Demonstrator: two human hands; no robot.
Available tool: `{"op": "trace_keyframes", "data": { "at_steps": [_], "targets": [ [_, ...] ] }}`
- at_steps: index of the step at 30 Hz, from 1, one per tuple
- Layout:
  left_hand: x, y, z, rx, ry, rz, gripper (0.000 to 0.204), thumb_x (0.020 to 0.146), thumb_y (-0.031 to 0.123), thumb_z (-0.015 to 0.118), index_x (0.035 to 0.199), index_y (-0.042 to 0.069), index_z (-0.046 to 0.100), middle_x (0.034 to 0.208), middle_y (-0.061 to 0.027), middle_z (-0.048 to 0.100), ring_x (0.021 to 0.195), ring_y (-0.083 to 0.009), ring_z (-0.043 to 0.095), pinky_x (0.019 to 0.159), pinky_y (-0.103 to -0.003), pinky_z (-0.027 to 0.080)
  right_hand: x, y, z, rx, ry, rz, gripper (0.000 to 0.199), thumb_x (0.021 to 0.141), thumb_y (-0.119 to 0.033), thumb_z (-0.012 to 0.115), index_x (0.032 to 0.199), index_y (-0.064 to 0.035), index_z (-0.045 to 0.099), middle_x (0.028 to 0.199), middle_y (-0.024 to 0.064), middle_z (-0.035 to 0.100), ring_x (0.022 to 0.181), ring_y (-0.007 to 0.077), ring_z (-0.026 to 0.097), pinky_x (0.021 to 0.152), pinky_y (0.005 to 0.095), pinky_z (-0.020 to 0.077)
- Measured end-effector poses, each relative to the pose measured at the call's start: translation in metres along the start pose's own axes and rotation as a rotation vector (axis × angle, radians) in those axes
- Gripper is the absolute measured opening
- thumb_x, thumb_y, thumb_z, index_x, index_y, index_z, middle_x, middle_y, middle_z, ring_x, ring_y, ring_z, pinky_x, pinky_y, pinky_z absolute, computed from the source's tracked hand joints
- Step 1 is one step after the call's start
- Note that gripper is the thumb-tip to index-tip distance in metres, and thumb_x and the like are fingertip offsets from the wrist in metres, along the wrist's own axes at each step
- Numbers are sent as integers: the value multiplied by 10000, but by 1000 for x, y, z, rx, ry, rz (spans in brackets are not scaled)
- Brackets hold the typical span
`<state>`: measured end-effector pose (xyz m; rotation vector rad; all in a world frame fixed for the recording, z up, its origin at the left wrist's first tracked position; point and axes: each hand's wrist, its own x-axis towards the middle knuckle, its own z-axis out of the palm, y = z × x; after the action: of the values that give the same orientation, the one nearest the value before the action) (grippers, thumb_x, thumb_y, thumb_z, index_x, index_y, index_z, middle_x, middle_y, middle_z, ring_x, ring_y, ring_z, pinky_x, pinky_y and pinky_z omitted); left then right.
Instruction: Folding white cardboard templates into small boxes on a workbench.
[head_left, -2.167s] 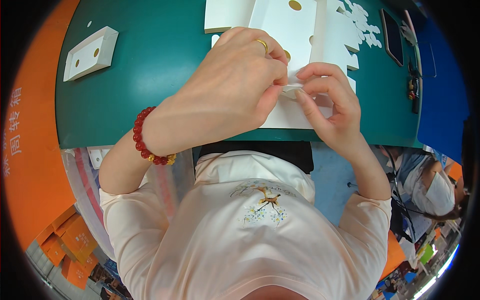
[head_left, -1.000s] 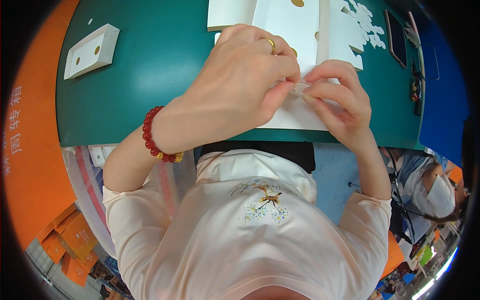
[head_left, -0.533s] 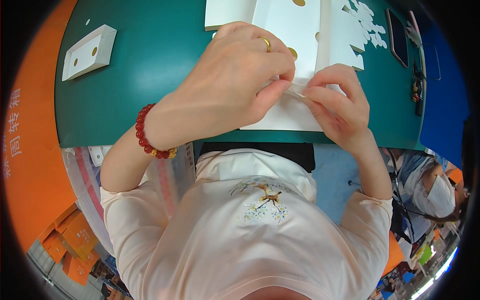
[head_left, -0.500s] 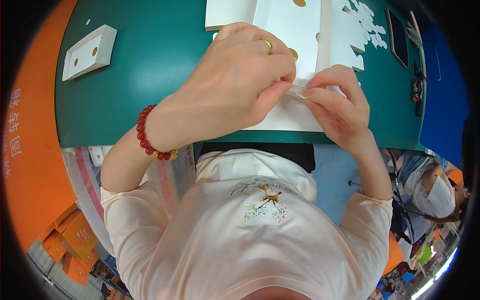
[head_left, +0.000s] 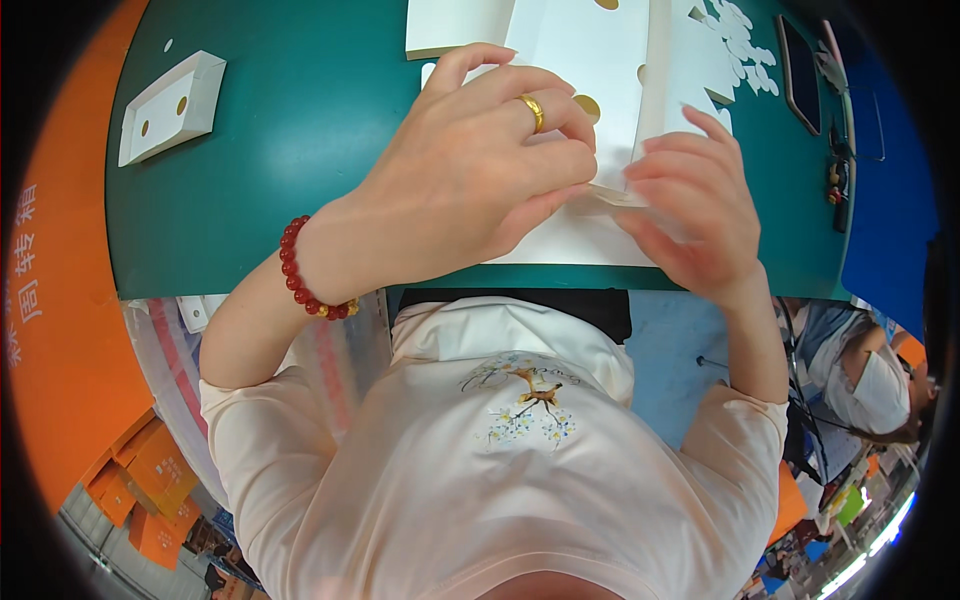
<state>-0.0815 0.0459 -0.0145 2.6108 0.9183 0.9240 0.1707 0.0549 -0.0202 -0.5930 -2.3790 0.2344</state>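
My left hand [head_left: 470,160], wearing a gold ring and a red bead bracelet, is closed in a pinch on a thin pale strip [head_left: 615,196] at the near part of the white card sheet [head_left: 565,235]. What the strip is made of is too blurred to tell. Just right of it, my right hand [head_left: 695,200] is open, its fingers spread and smeared by motion, the thumb close to the strip's end. Under both hands, the card has round holes [head_left: 588,107] and raised folds; my left hand hides part of it.
A small white card tray [head_left: 175,110] with two holes stands at the left of the green table [head_left: 290,110]. Several white card discs [head_left: 735,45] lie at the far right, beside a dark phone [head_left: 798,75]. An orange box [head_left: 60,230] borders the table's left. Another person [head_left: 865,370] sits at the right.
My right hand has let go of the strip, spread its fingers and drawn slightly away to the right. The left hand keeps its pinch in nearly the same place.
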Motion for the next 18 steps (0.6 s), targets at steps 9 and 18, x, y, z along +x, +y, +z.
{"op": "trace_keyframes", "data": {
  "at_steps": [9, 18],
  "targets": [
    [-1, 0, -3, -13, 2, -15, 126, 791, 57, 768, 869, 115, 688, 1030, 11, 687, 1140, -252, 623, 1013, -498, 422, -4, 0, -1, 207, 2, 134, 254, 732, -2, 807, 919, -98, 666, 1043, 47, 642, 1013, 262, 621, 1019, 486, 457],
    [1, 2, -4, -24, -19, -48, 120, 796, 46, 765, 865, 105, 689, 1020, 9, 688, 1125, -256, 641, 1015, -494, 430, -3, -10, 8, 254, 68, 289, 239, 741, 41, 766, 910, -85, 655, 1020, 56, 634, 958, 242, 591, 952, 406, 473]
  ]
}}
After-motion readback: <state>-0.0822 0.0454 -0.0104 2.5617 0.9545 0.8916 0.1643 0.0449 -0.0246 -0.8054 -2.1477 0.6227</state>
